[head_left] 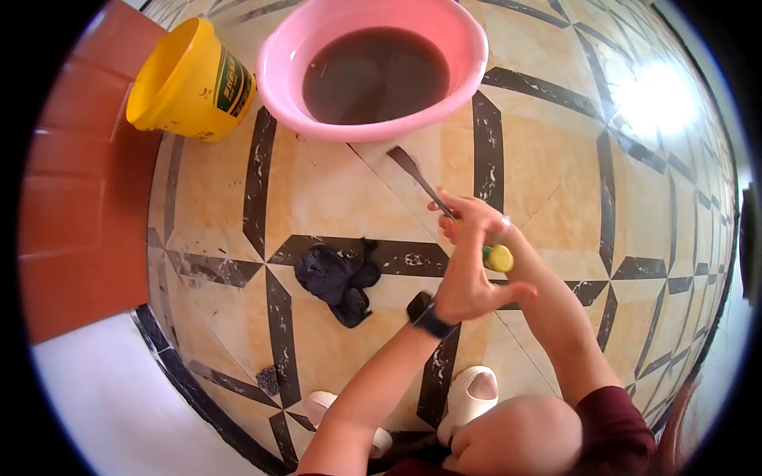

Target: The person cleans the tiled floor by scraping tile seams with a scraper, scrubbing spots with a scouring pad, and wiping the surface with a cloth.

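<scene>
My right hand (475, 217) holds a scraper (413, 169) with a flat dark metal blade, thin shaft and yellow-and-green handle end. The blade points up and left, just in front of the pink basin (274, 99), apart from it. My left hand (470, 284), with a dark watch (432, 319) on its wrist, crosses in front of the right hand and partly hides the handle. Its thumb is spread to the right and its palm holds nothing visible. Whether its fingertips touch the right hand, I cannot tell. Murky brown water (377, 75) lies in the basin.
A yellow bucket (190, 87) stands left of the basin by a reddish-brown door (87, 182). A crumpled black cloth (329, 278) and a small grey scrubbing pad (268, 381) lie on the tiled floor (349, 190). My feet in white slippers (467, 403) are below.
</scene>
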A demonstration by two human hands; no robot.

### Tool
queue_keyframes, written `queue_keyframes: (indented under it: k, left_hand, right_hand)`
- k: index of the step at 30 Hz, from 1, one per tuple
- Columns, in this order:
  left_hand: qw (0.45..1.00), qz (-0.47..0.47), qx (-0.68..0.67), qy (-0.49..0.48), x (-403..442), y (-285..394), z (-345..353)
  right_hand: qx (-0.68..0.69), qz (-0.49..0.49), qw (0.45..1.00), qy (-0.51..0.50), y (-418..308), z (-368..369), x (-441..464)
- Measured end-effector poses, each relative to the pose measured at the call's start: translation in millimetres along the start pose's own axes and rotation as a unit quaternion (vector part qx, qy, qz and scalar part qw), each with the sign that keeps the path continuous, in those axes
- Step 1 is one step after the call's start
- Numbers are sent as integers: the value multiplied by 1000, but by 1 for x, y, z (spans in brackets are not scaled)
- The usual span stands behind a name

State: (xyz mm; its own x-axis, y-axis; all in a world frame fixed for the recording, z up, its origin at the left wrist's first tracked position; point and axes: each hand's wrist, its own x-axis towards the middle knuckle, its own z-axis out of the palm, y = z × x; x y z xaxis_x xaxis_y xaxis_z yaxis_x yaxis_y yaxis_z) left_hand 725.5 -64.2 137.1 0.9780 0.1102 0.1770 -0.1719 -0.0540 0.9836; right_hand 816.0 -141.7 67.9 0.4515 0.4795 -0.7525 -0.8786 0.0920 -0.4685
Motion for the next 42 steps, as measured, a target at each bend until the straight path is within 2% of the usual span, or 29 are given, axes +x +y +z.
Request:
queue_keyframes:
  k: [2, 3, 5, 8, 11, 13, 19, 20, 23, 24, 25, 26, 27, 28, 29, 30, 33, 34, 37, 38, 42]
  left_hand:
    - [987, -53, -110, 104, 18, -13, -30]
    - [957, -141, -183, 176, 42, -36, -51]
    - [911, -161, -240, 295, 99, -39, -77]
    - [916, -199, -257, 234, 148, -42, -96]
    - [918, -196, -229, 258, 166, -28, -109]
    - [916, -152, -279, 243, 196, -52, -133]
    - [939, -162, -247, 176, 236, -67, -184]
    - [933, -190, -235, 197, 240, -67, -190]
    - [970, -140, 30, 198, 228, -97, -206]
    - [974, -20, 130, 182, 190, -76, -182]
    - [968, 78, 109, 214, 145, -48, -141]
    - [987, 63, -4, 147, 99, -54, -120]
    - [986, 99, 113, 69, 56, -45, -98]
    - [997, 12, 17, -73, 30, -26, -84]
    - [988, 124, 53, -82, 16, -37, -65]
    - [991, 123, 37, -43, 12, -35, -47]
    - [993, 91, 5, 69, 4, -38, -2]
    - [992, 76, -3, 105, 5, -39, 6]
    - [966, 105, 7, 238, 18, -43, 15]
    - [971, 69, -13, 229, 22, -47, 8]
    - [975, -13, -111, 190, 6, -31, 5]
  right_hand:
    - [-12, -42, 999, -6, 3, -3, -26]
    - [-40, -56, 998, -4, 2, 1, -46]
    - [-108, -62, 992, 3, 13, -1, -60]
    - [-226, -58, 972, 15, 25, -9, -60]
    - [-257, -57, 965, 2, 17, -5, -59]
    - [-259, -49, 965, -3, 10, 0, -53]
    - [-293, -41, 955, -25, -6, 16, -24]
    - [-306, -39, 951, -30, -9, 20, -20]
    - [-308, -4, 951, -17, -20, 34, -10]
    - [-295, 11, 955, -16, -23, 37, -7]
    - [-283, 26, 959, -15, -26, 40, -3]
    - [-271, 39, 962, -14, -30, 43, 3]
    - [-331, -63, 941, -37, -21, 29, 35]
    - [-385, -160, 907, -59, 1, 2, 87]
    - [-363, -115, 924, -32, -5, 18, 75]
    - [-338, -71, 938, -3, -12, 35, 61]
    - [-301, 80, 950, -25, -10, 34, 45]
    - [-307, 89, 948, -2, -4, 34, 42]
    - [-304, 73, 949, 24, -11, 49, 46]
    - [-264, 110, 957, 43, -22, 61, 54]
    - [-331, 8, 942, 57, -2, 38, 50]
